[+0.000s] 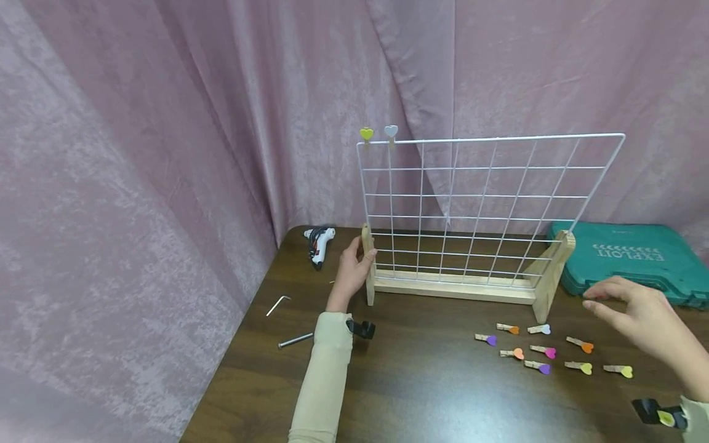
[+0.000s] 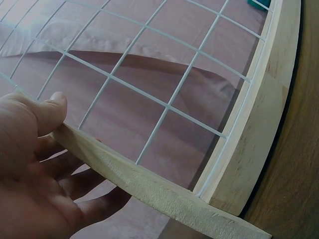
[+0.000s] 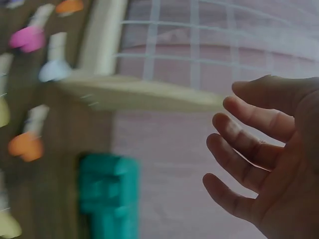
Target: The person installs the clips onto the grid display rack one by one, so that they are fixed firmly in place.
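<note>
A white wire grid point(image 1: 490, 139) stands upright in a wooden base with a side piece at each end. My left hand point(image 1: 350, 271) grips the left wooden side piece point(image 2: 149, 186), thumb on the near side and fingers behind it. Two heart clips, a yellow one point(image 1: 367, 134) and a white one point(image 1: 391, 131), sit on the grid's top left. To the right, my right hand point(image 1: 637, 314) is raised with relaxed, slightly bent fingers and nothing in it, near the right wooden side piece point(image 3: 149, 94). Several small wooden heart clips point(image 1: 543, 352) in mixed colours lie in front of the rack.
Behind the right hand lies a green tool case point(image 1: 637, 246). A white glue gun point(image 1: 319, 246) rests at the back left of the brown table point(image 1: 388, 394). Nearer are a hex key point(image 1: 278, 305) and a long bolt point(image 1: 296, 340), beside the left forearm. Pink curtains hang behind.
</note>
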Action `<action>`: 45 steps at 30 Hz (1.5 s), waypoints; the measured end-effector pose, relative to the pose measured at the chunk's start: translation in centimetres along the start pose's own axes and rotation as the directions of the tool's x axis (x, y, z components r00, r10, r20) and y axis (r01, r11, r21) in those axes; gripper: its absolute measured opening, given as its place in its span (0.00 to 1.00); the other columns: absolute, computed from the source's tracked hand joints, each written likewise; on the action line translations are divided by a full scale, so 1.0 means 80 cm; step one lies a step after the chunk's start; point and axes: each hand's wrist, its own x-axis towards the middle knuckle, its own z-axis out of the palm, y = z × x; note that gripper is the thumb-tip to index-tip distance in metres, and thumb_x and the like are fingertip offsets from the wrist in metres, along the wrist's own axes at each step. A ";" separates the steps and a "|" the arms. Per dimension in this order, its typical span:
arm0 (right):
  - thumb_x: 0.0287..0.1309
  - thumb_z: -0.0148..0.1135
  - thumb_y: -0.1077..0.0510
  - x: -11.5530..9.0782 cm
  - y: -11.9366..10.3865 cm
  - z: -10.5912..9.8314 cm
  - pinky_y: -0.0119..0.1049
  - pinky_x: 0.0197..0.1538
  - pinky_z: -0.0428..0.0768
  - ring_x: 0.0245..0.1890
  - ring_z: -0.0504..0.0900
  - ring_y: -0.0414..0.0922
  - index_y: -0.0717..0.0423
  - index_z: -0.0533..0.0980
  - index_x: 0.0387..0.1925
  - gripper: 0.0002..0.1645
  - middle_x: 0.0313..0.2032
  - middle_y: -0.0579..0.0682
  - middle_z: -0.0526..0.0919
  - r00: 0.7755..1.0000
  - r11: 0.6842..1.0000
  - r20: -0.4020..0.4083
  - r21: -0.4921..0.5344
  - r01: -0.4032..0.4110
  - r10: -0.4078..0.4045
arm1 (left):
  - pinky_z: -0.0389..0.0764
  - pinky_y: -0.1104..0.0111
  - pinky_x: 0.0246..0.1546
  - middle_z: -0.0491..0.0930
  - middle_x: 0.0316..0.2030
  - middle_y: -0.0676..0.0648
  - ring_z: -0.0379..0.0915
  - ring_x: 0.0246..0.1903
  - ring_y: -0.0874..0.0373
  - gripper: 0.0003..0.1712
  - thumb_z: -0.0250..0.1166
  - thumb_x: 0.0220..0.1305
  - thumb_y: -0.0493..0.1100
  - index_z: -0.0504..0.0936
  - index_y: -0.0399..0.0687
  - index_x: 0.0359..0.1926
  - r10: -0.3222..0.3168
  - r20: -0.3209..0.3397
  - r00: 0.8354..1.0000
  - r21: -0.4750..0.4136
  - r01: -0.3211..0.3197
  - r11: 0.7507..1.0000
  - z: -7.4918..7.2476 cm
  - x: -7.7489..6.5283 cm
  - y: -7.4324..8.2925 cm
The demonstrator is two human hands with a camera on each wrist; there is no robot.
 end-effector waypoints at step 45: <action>0.38 0.74 0.56 -0.038 0.053 0.064 0.35 0.25 0.66 0.26 0.66 0.38 0.38 0.71 0.18 0.16 0.29 0.39 0.73 0.946 0.999 0.322 0.022 -0.048 0.039 | 0.75 0.58 0.51 0.72 0.53 0.34 0.70 0.53 0.44 0.22 0.57 0.66 0.39 0.68 0.32 0.58 -0.005 0.025 1.000 -0.003 0.005 1.000 -0.002 0.000 0.002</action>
